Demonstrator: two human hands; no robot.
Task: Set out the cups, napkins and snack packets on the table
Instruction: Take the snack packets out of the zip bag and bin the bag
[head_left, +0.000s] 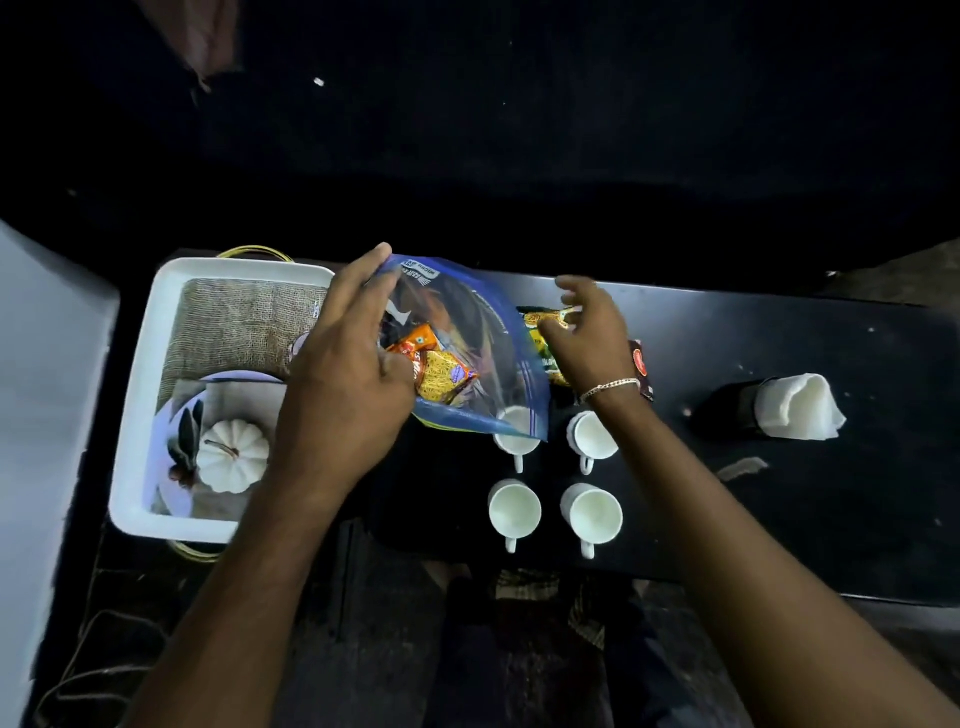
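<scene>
head view looks down on a dark table (779, 493) with 4 white cups (592, 512) set in a 2 by 2 block near its middle, handles toward 6 o'clock. the left hand (348, 374) grips a clear blue zip bag (467, 332) at 10 o'clock from the cups, fingers curled around its side; the bag is tilted and its lower corner overlaps the cup at the block's upper left. inside the bag lie orange and yellow snack packets (441, 376). the right hand (587, 338), with a bracelet (610, 387) on the wrist, hovers at 12 o'clock from the cups with its fingers spread and loosely bent over a yellow-green packet (545, 322) on the table; whether the fingertips touch it cannot be told. a dark red packet (641, 366) lies just beside that wrist. at 3 o'clock from the cups, well apart, white napkins (797, 408) stick out of a dark holder (732, 405). at 9 o'clock sits a white tray (140, 415) holding burlap cloth (234, 327), a plate (179, 410) and a small white pumpkin (234, 454).
</scene>
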